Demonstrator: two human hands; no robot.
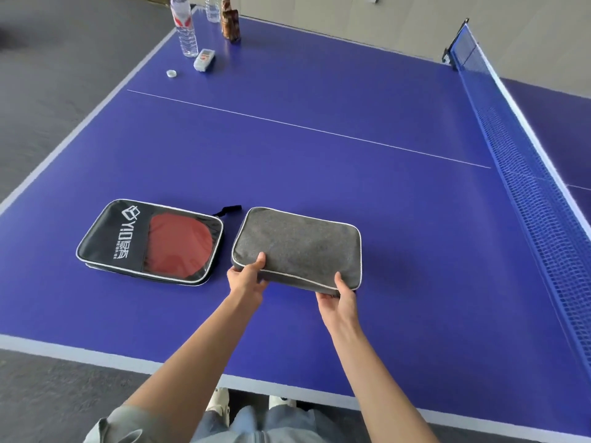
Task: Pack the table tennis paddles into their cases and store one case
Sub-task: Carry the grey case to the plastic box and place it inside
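A grey fabric case (302, 244) with white piping lies closed on the blue table tennis table (319, 174). My left hand (248, 276) grips its near left corner, thumb on top. My right hand (337, 295) grips its near right edge, fingers under it. To the left lies a black case (128, 238) with white lettering and a clear window. A red paddle (180, 243) shows through that window. A black strap (228, 210) sticks out at its far right corner. What the grey case holds is hidden.
Two clear water bottles (185, 27) (212, 8), a brown bottle (230, 22), a small white box (204, 59) and a bottle cap (171, 73) stand at the far left corner. The blue net (524, 161) runs along the right. The table's near edge (224, 378) is by my legs.
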